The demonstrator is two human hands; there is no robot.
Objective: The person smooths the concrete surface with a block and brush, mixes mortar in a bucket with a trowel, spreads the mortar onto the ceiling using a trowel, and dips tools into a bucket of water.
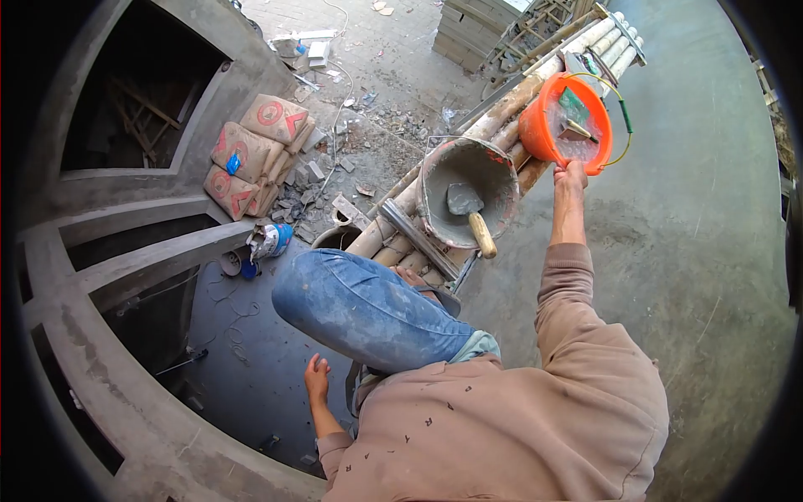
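My right hand [571, 174] is closed on the near rim of an orange bucket [538, 130], with the arm stretched out. Cloudy water fills part of that bucket, where a green flat tool [574, 107] and a wooden-handled tool [578, 131], perhaps a brush, stick out. Left of it stands a mortar-smeared bucket [433, 201]; a trowel [465, 199] lies inside, its wooden handle over the rim. Both buckets rest on a scaffold platform of round poles [502, 113]. My left hand [316, 378] hangs low beside my bent knee, fingers apart and holding nothing.
A smooth grey wall [669, 251] runs along the right. Far below on the left are stacked cement bags [251, 159], rubble [314, 180] and a concrete frame [125, 393] with openings. Grey blocks [468, 38] stand at the back. The platform's edge drops to the floor [268, 360].
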